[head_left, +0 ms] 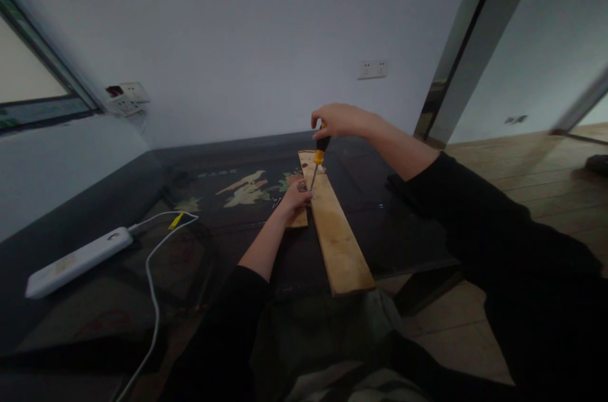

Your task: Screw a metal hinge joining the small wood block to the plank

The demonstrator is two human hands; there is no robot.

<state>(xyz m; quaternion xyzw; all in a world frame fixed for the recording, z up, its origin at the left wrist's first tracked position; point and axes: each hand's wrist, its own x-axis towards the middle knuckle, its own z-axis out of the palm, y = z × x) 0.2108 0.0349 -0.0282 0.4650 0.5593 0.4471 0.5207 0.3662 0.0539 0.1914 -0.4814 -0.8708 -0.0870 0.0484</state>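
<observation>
A long pale wooden plank [337, 234] lies on a dark table [403, 225], running from near me toward the wall. My right hand [339, 120] is closed over the top of a yellow-and-black screwdriver [320, 155], held upright with its tip down on the plank. My left hand [297, 194] rests at the plank's left edge, fingers pinched around the screwdriver's tip and what may be a small screw, too small to make out. A smaller piece of wood [300, 218] lies under that hand.
A white power strip [78, 261] with a white cable [152, 275] lies on the table's left. The tabletop has a painted pattern [244, 190]. Wall sockets [373, 68] are on the wall behind. Wooden floor [536, 161] extends to the right.
</observation>
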